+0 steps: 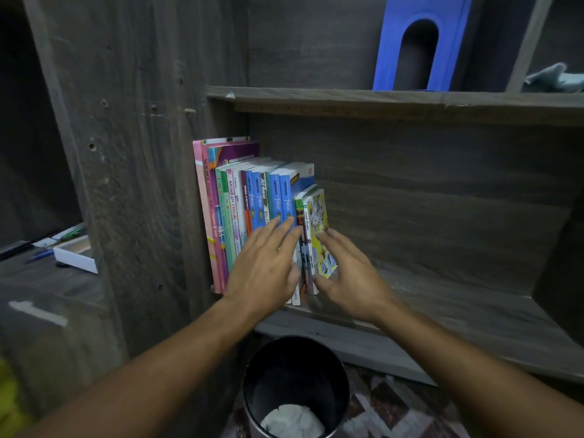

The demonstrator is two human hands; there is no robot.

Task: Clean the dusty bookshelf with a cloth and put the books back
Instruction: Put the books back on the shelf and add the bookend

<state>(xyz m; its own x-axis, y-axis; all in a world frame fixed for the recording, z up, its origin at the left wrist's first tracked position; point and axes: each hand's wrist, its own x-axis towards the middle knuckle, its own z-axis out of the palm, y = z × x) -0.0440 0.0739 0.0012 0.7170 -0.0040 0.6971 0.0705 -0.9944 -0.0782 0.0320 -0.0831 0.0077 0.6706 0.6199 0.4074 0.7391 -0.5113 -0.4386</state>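
1. Fingers (286, 227) of the left hand (265, 263) lie straight and together on spines of the upright row of colourful paperback books (240, 197).
2. Right hand (350, 276), fingers loosely spread, rests against the rightmost cover.
3. Books stand at the grey wooden shelf's (458, 298) left end; open board stretches right.
4. Crumpled pale-blue cloth (556, 79) lies 1 shelf up, far right.

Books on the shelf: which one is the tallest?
The pink book at the far left end of the row; its top stands above all the others.
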